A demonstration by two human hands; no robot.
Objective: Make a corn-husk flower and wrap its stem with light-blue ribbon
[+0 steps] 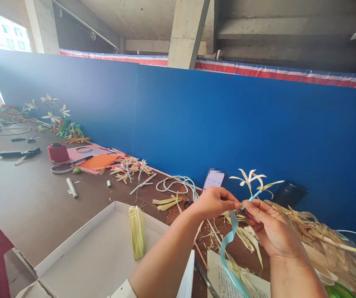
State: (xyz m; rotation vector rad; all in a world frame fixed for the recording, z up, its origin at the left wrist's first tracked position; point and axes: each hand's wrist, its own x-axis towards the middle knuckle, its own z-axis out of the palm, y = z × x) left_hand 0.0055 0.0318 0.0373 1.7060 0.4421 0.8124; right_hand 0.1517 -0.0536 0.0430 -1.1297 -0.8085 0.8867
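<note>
My left hand [213,202] and my right hand [269,227] meet above the brown table, both pinched on the stem of a small straw flower [252,178] with pale pointed petals. A light blue ribbon [229,248] runs from the stem between my fingertips and hangs down in a curl over the table. The left fingers close on the ribbon near the stem; the right fingers close on the stem just below the petals.
A shallow white cardboard box [81,252] holds a bundle of pale husk [137,238]. Loose straw [320,242], a phone [214,180], a coil of pale cord [178,183], a red spool [58,152], orange paper [100,161] and finished flowers [53,109] lie along the blue wall [196,120].
</note>
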